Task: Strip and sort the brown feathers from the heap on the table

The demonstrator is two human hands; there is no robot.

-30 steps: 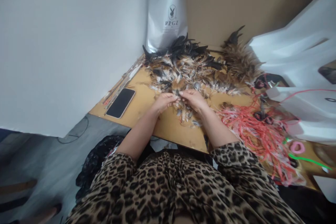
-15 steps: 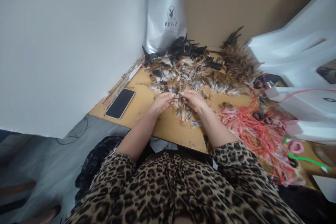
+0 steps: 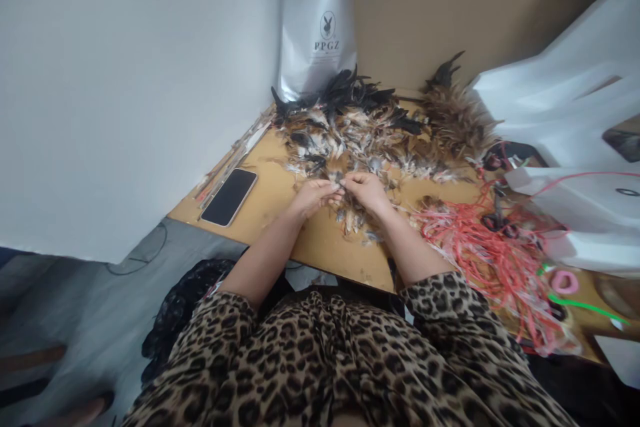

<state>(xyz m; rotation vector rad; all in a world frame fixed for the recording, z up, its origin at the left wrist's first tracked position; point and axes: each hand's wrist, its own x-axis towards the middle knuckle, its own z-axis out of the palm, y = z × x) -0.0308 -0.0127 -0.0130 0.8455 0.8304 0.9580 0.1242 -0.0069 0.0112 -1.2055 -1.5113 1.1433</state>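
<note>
Fingertips almost meeting, both of my hands work low over the table among loose feathers. My left hand [image 3: 316, 196] is closed in a pinch on a small brown feather [image 3: 339, 165], whose tip points away from me. From the other side my right hand [image 3: 366, 191] pinches at the same feather's base; the fingers partly hide it. Just beyond lies a wide heap of brown, white and black feathers [image 3: 345, 125]. A few small feathers [image 3: 351, 220] lie beneath and between my wrists.
A phone [image 3: 229, 197] lies at the left on the wooden table [image 3: 280, 233]. To the right are a tangle of red ribbons [image 3: 480, 247], black scissors [image 3: 496, 219] and a pink ring [image 3: 565, 281]. A white bag [image 3: 320, 20] stands behind the feathers; a white machine [image 3: 580, 193] occupies the right side.
My hands have shifted only slightly, fingertips still together. The brown feather at the fingertips stands out more clearly now. Everything else on the table has stayed where it was.
</note>
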